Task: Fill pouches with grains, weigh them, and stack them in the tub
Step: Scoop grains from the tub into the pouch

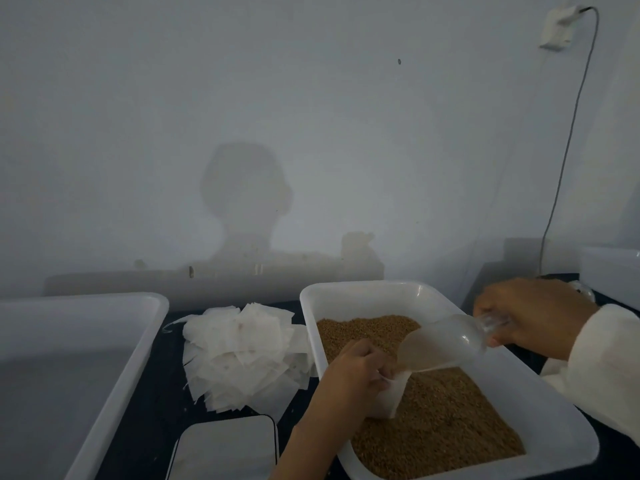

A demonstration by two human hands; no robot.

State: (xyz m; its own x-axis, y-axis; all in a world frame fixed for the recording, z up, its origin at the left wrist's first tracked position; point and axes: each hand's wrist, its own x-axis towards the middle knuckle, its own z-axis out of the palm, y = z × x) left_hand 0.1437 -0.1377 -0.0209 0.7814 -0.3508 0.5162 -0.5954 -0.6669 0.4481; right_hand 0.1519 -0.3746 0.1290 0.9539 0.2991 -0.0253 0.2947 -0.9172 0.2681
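Right hand grips clear plastic scoop; left hand pinches thin white pouch above granular brown grains.

The right arm wears a loose white sleeve (cuff wide), the left forearm is bare.

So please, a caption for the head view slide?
Right hand tips clear plastic scoop into white pouch held by left hand.
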